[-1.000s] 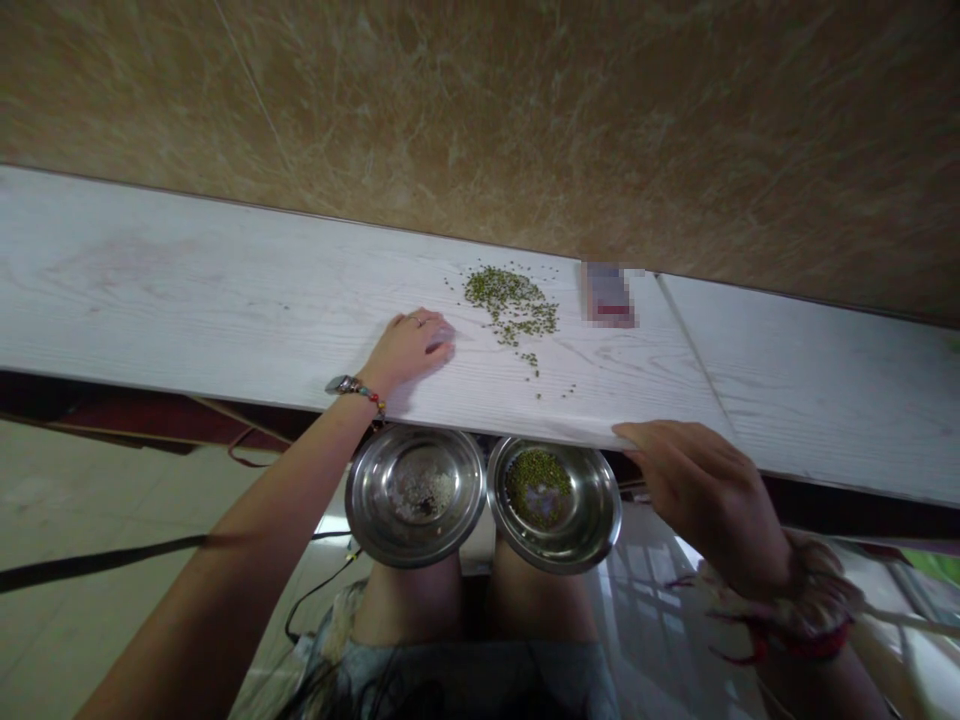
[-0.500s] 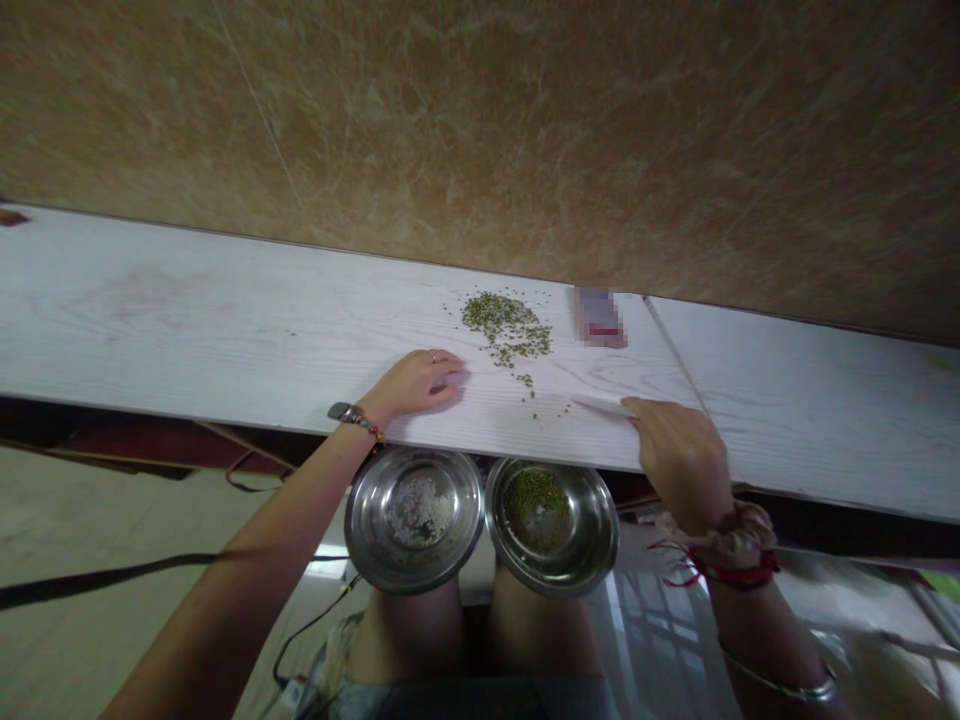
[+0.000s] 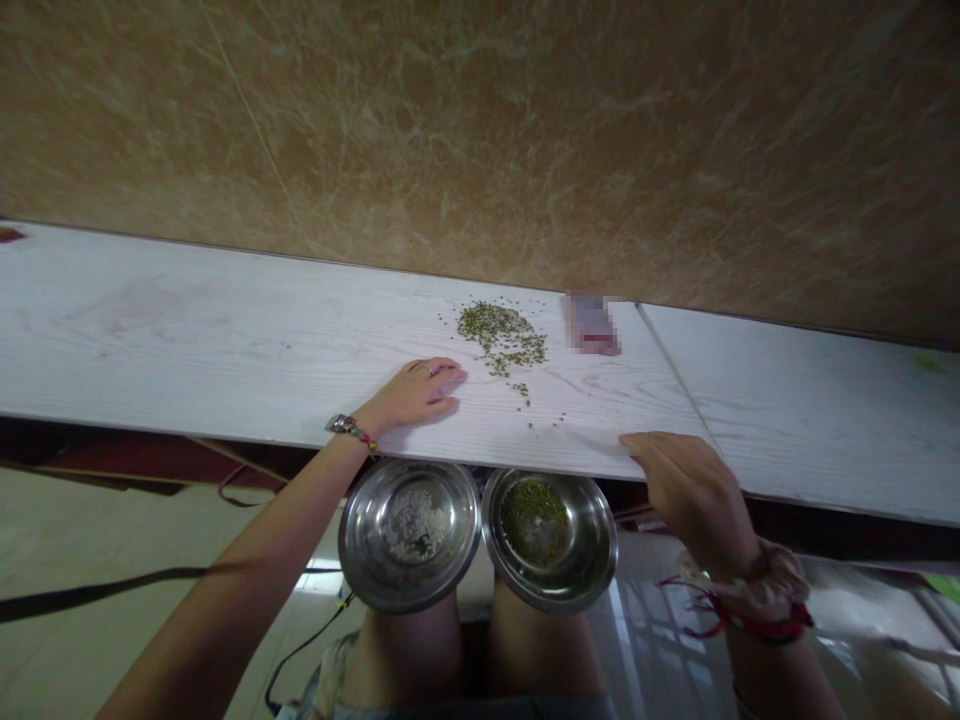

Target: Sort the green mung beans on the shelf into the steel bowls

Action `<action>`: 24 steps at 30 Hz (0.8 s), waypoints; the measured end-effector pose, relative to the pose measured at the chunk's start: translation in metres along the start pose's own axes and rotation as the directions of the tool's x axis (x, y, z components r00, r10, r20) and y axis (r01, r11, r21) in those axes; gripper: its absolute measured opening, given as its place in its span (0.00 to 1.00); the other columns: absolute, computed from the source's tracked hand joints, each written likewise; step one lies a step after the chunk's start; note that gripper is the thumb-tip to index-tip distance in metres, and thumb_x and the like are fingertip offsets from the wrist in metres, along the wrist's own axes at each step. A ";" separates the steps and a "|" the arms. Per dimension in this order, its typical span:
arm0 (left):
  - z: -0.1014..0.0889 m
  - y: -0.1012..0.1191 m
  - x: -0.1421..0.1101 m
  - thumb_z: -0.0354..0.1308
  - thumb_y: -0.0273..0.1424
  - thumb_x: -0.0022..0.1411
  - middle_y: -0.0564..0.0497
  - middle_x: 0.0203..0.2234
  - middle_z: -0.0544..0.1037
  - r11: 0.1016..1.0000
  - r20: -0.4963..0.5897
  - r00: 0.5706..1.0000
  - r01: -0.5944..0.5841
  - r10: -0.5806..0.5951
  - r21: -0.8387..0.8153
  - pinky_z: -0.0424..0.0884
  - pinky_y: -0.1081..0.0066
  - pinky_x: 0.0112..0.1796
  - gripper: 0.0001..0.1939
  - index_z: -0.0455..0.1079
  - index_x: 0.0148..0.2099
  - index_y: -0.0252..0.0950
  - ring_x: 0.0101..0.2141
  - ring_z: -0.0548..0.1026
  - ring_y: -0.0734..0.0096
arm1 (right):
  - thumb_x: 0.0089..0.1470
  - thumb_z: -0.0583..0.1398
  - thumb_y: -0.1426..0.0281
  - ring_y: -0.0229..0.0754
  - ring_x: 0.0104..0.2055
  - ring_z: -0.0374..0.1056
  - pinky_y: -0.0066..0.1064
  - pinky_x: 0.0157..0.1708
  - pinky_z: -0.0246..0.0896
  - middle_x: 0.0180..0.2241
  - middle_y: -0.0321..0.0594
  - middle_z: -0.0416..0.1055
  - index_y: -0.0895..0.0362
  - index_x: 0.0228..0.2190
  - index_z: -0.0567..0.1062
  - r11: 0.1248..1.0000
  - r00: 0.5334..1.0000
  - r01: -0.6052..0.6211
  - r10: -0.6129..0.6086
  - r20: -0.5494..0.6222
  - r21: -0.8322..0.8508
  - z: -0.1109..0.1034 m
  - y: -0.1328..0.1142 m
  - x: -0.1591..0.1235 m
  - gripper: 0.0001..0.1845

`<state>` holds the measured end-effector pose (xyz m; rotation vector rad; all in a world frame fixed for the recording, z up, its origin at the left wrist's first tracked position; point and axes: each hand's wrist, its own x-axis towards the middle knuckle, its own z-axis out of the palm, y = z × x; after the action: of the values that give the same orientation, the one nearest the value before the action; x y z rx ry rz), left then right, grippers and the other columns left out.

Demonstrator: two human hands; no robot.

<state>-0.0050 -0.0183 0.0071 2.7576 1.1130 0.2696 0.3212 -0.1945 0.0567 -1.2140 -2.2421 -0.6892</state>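
Your legs (image 3: 412, 650) are nearest, with two steel bowls above them against the table edge: left bowl (image 3: 375, 577) has white grains (image 3: 421, 525), right bowl (image 3: 589, 530) has small green beans (image 3: 534, 510). Your right hand (image 3: 686, 480) is at the table's front edge, right of that bowl, fingers together; pale streak at the tips, can't tell if you're pinching something. Scrunchie (image 3: 784, 580) and red cord on that wrist. Your left hand (image 3: 412, 392) rests palm down on the white table (image 3: 225, 360), fingers loosely curled, thumb apart, tips just beside the loose bean pile (image 3: 499, 335); watch (image 3: 340, 423) on that wrist, face unreadable. Pile trails a few strays toward you. Behind it, to the right, a pixelated box (image 3: 592, 325), red mark low down, label unreadable. Brown marbled wall (image 3: 480, 140) at the back.
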 end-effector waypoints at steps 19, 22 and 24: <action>0.005 -0.002 -0.001 0.49 0.39 0.65 0.45 0.58 0.69 1.000 -0.043 0.999 -0.017 0.018 0.024 0.63 0.58 0.57 0.22 0.65 0.58 0.38 0.56 0.68 0.58 | 0.55 0.52 0.83 0.42 0.33 0.71 0.33 0.35 0.63 0.31 0.41 0.78 0.58 0.38 0.74 0.996 0.998 -0.062 0.061 -0.020 -0.059 0.005 -0.001 0.002 0.15; 0.004 0.000 -0.001 0.49 0.39 0.65 0.44 0.58 0.69 1.000 -0.038 0.999 -0.009 0.010 0.027 0.63 0.58 0.57 0.22 0.66 0.59 0.37 0.56 0.68 0.58 | 0.55 0.52 0.83 0.41 0.34 0.71 0.33 0.37 0.64 0.32 0.41 0.78 0.57 0.39 0.74 0.998 0.998 -0.055 0.054 -0.024 -0.034 0.004 -0.004 0.003 0.15; 0.003 0.000 -0.001 0.50 0.38 0.65 0.43 0.58 0.69 1.000 -0.039 0.999 -0.009 0.010 0.028 0.63 0.58 0.57 0.23 0.66 0.59 0.36 0.56 0.68 0.58 | 0.54 0.52 0.83 0.41 0.35 0.71 0.33 0.38 0.64 0.32 0.41 0.78 0.57 0.39 0.74 0.999 0.999 -0.042 0.042 -0.009 -0.009 0.004 -0.006 0.004 0.16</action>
<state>-0.0048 -0.0192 0.0042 2.7943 1.1221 0.3126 0.3130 -0.1924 0.0551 -1.2562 -2.2018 -0.6885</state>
